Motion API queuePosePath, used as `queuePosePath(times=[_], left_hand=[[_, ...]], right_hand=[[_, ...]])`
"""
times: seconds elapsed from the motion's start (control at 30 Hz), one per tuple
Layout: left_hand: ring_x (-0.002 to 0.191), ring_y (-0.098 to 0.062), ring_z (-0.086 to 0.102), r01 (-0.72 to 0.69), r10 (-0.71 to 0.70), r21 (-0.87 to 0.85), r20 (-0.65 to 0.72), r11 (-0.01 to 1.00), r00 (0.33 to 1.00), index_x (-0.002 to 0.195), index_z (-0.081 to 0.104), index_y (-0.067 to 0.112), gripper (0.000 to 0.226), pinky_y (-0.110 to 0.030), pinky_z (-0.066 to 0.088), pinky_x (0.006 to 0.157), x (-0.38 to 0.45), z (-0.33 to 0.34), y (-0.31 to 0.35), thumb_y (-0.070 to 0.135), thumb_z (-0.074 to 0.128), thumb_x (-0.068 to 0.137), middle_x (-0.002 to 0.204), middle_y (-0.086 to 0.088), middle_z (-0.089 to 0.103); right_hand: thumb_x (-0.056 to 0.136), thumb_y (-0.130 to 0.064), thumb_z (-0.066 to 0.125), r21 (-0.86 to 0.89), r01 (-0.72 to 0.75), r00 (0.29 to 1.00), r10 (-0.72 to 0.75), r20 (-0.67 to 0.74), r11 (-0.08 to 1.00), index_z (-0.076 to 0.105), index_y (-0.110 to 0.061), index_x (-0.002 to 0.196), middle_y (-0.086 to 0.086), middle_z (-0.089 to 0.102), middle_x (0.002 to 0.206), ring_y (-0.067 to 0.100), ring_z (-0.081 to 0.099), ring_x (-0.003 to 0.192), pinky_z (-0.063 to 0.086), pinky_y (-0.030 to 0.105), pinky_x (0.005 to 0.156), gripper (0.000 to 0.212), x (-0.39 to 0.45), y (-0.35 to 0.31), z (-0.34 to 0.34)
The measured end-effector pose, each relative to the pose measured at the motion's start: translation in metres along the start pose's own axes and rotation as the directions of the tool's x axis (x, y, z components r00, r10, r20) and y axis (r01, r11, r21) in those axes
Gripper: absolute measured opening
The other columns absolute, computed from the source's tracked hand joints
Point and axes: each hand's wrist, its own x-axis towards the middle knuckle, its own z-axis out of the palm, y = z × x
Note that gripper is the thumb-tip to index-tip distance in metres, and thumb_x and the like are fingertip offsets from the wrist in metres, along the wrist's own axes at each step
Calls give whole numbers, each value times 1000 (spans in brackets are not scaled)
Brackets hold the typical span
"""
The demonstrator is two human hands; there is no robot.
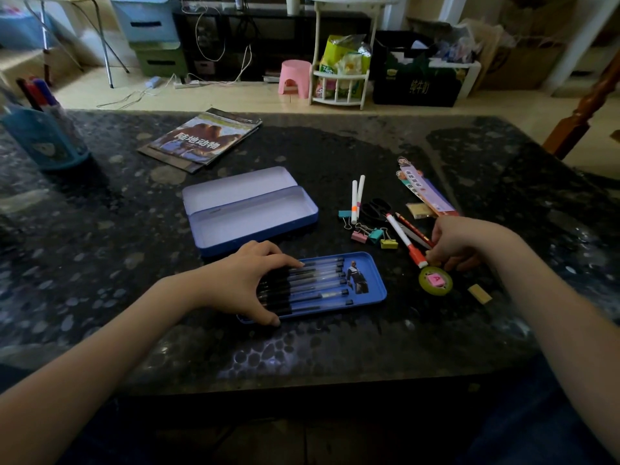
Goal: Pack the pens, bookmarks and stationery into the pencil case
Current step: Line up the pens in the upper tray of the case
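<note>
- Pencil case [250,209], a blue tin, lay open and empty at the table's middle, lid tipped back on its far side.
- Nearest the viewer, a blue tray [372,290] sat on the dark speckled table [134,263], just in front of the case; a printed figure showed at its right end.
- A row of black-capped clear pens [318,280] lay side by side in the tray.
- Left hand [241,280] rested on the pens with fingers spread and slightly bent, thumb at the tray's near edge; the fingers pressed rather than gripped.
- A small yellow eraser [479,293] lay near the right forearm.
- A round green item with a pink centre [435,280] lay right of the tray.
- Right hand [459,241] hovered just above that item, fingers curled downward; what it held, if anything, could not be determined.
- A red-capped white marker [404,239] and a red pencil [411,228] lay diagonally, their near ends at the right hand.
- Coloured binder clips [372,234] were clustered left of the marker.
- Black scissors [375,209] lay beyond the clips, beside two white pens [357,199].
- Bookmarks [422,189] fanned out at the right, farther back.
- A picture book [201,139] lay beyond the case.
- A blue pen holder [43,139] with markers stood at the far left.
</note>
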Motion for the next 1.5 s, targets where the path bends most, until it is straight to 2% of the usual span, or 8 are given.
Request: queuePosePath(times=[0.2, 0.33, 0.53, 0.67, 0.9, 1.17, 1.33, 1.5], left_hand=[[116, -6, 25, -3, 3, -10, 3, 1000, 1000, 135, 29, 49, 83, -28, 28, 104, 0, 1, -1, 54, 75, 67, 124, 17, 26], [116, -7, 24, -17, 17, -9, 35, 1000, 999, 131, 29, 60, 75, -27, 26, 102, 0, 0, -1, 54, 73, 70, 126, 16, 25], [114, -7, 22, -10, 10, 2, 48, 1000, 999, 134, 22, 61, 80, -27, 25, 101, 0, -1, 0, 53, 72, 71, 124, 16, 23], [114, -5, 21, 5, -6, 14, 53, 1000, 999, 140, 15, 54, 89, -24, 24, 100, 0, 0, 0, 53, 72, 71, 125, 16, 22], [115, -4, 19, 4, -5, 24, 54, 1000, 999, 143, 19, 46, 90, -24, 22, 105, 1, 0, -1, 54, 72, 71, 127, 17, 20], [114, -5, 18, 10, -12, 38, 44, 999, 999, 144, 19, 45, 91, -24, 20, 105, 1, 1, -1, 54, 72, 71, 128, 16, 20], [117, -5, 18, 16, -18, 28, 50, 999, 999, 144, 18, 45, 90, -25, 21, 106, 0, 2, 0, 52, 72, 72, 131, 16, 20], [116, -7, 19, 17, -19, 49, 51, 999, 999, 144, 17, 46, 90, -27, 22, 108, 0, 2, 1, 53, 71, 72, 131, 14, 20]], right_hand=[[81, -23, 71, -28, 25, 998, -26, -52, 999, 54, -8, 105, 10, 62, 88, 19, 60, 70, 48, 28, 50, 32, -3, -7, 4], [87, -22, 64, 30, 157, 982, -153, -108, 987, 54, -11, 100, 10, 59, 91, 22, 61, 79, 56, 33, 63, 21, -15, -14, 0], [88, -22, 62, 111, 416, 902, -425, 72, 903, 57, -22, 92, 3, 65, 91, 13, 62, 72, 48, 23, 55, 7, -42, -29, 16], [85, -18, 65, 116, 523, 833, -535, 140, 844, 59, -21, 89, -2, 66, 89, 18, 68, 85, 57, 31, 74, 8, -47, -38, 36], [84, -24, 68, 74, 533, 816, -535, 221, 843, 63, -20, 90, -3, 68, 89, 10, 67, 81, 53, 20, 66, 9, -44, -43, 53], [79, -16, 74, 45, 551, 816, -549, 181, 833, 62, -19, 86, -7, 66, 78, 12, 68, 78, 56, 26, 71, 14, -44, -42, 56], [83, -20, 70, 44, 590, 788, -586, 189, 806, 65, -21, 92, -6, 67, 84, 8, 63, 72, 50, 19, 63, 11, -47, -39, 48], [82, -16, 70, -21, 522, 853, -521, 16, 853, 58, -22, 78, -5, 60, 80, 6, 53, 70, 41, 21, 61, 14, -38, -15, 11]])
